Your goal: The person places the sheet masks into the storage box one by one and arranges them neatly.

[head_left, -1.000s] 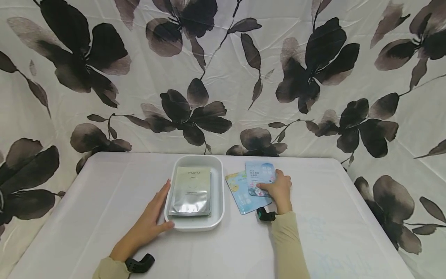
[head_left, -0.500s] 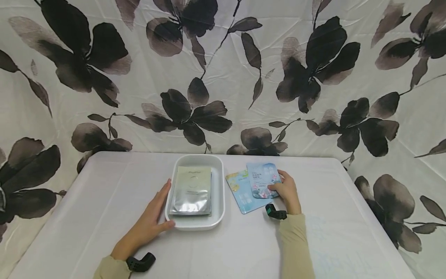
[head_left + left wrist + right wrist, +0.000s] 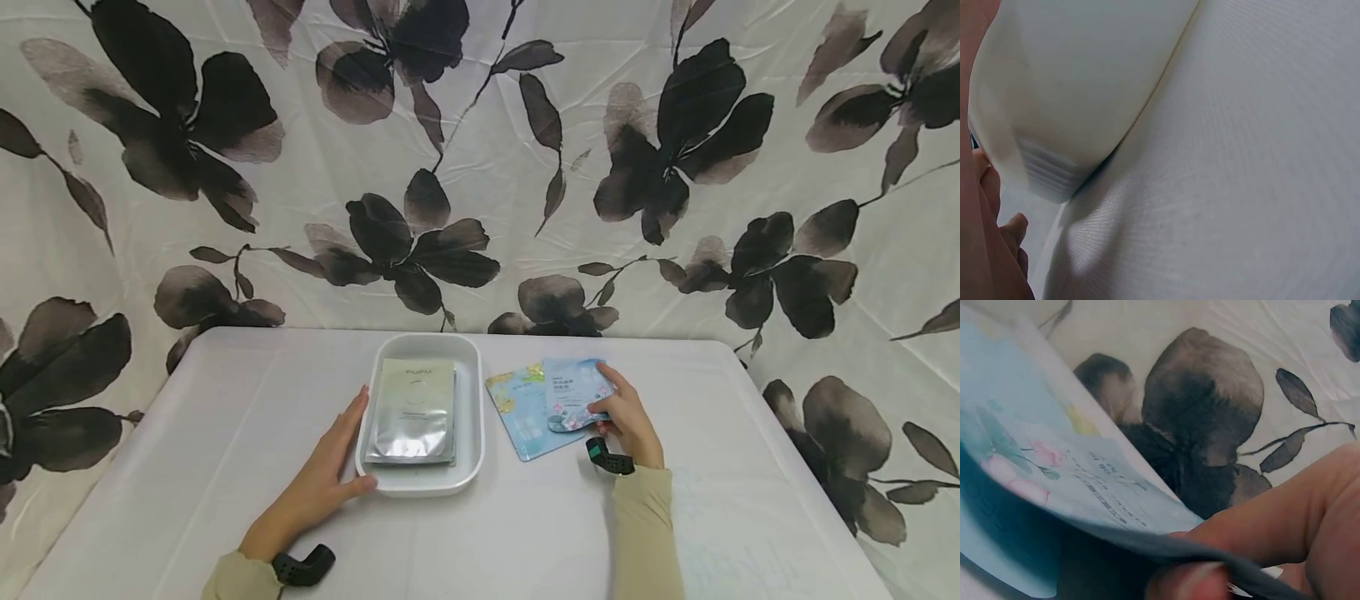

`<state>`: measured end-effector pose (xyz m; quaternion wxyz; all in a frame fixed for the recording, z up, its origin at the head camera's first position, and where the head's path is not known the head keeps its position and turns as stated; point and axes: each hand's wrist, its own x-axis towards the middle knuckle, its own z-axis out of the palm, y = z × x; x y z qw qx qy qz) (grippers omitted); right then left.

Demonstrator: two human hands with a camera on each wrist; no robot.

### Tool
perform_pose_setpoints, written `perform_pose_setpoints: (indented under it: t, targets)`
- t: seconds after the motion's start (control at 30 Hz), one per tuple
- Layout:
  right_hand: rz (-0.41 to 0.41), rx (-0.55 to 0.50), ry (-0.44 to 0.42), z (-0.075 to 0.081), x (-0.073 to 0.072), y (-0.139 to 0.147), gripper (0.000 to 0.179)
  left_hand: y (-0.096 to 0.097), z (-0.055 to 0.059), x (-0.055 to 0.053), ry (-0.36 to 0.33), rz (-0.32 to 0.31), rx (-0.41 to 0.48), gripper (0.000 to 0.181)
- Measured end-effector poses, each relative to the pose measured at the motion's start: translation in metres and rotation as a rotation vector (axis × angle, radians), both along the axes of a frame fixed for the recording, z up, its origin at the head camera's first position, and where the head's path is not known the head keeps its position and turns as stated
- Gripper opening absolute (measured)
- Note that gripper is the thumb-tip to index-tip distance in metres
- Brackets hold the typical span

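My right hand (image 3: 632, 427) pinches the right edge of a blue sheet mask packet (image 3: 570, 390) with pink flowers. In the right wrist view the thumb and a finger grip that packet (image 3: 1094, 481), which bends up from what lies beneath. Partly under it lies a second, light blue packet (image 3: 517, 421) with yellow print, flat on the table. My left hand (image 3: 318, 487) rests with straight fingers along the left side of a white tray (image 3: 472, 475), its thumb at the near-left corner. Inside the tray lie stacked pale green and silver packets (image 3: 412, 408).
A white-covered table (image 3: 712, 467) carries everything. Behind it hangs a white cloth (image 3: 525, 183) with dark flowers. The left wrist view shows the tray's outer wall (image 3: 1085, 75) against the tablecloth.
My right hand has drawn the flowered packet right and slightly toward me, uncovering more of the light blue one. The packet now curls at its near edge. My left hand and the tray stay put.
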<state>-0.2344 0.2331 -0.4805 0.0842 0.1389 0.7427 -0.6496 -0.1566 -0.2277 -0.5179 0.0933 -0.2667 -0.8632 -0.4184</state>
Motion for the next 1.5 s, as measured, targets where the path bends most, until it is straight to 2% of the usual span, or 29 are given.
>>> perform_pose_setpoints:
  t: [0.2, 0.4, 0.5, 0.77, 0.9, 1.03, 1.2, 1.5]
  targets:
    - [-0.005, 0.078, 0.088, -0.002, -0.001, -0.002, 0.08, 0.001, 0.0, 0.0, -0.005, 0.002, 0.0, 0.112]
    - [-0.081, 0.093, 0.186, -0.003, -0.002, -0.007, 0.053, 0.001, -0.001, -0.001, 0.002, -0.009, 0.002, 0.113]
    - [-0.121, 0.087, 0.204, -0.004, -0.002, -0.008, 0.048, 0.001, -0.001, -0.001, 0.008, -0.013, -0.002, 0.112]
    - [-0.176, 0.051, 0.243, -0.005, -0.005, -0.016, 0.046, 0.001, 0.002, 0.0, 0.023, -0.019, -0.009, 0.112]
    - [-0.19, -0.05, 0.27, -0.003, -0.004, -0.023, 0.047, 0.001, 0.001, 0.0, 0.022, -0.015, -0.007, 0.112]
    - [-0.163, -0.228, 0.29, -0.002, -0.003, -0.031, 0.049, 0.001, 0.001, 0.0, 0.017, -0.016, -0.008, 0.112]
    - [-0.06, -0.42, 0.337, -0.002, -0.002, -0.04, 0.053, 0.001, 0.001, 0.0, 0.018, -0.012, -0.009, 0.112]
    - [0.124, -0.509, 0.418, 0.001, -0.001, -0.053, 0.055, 0.001, 0.001, -0.001, 0.023, -0.009, -0.004, 0.112]
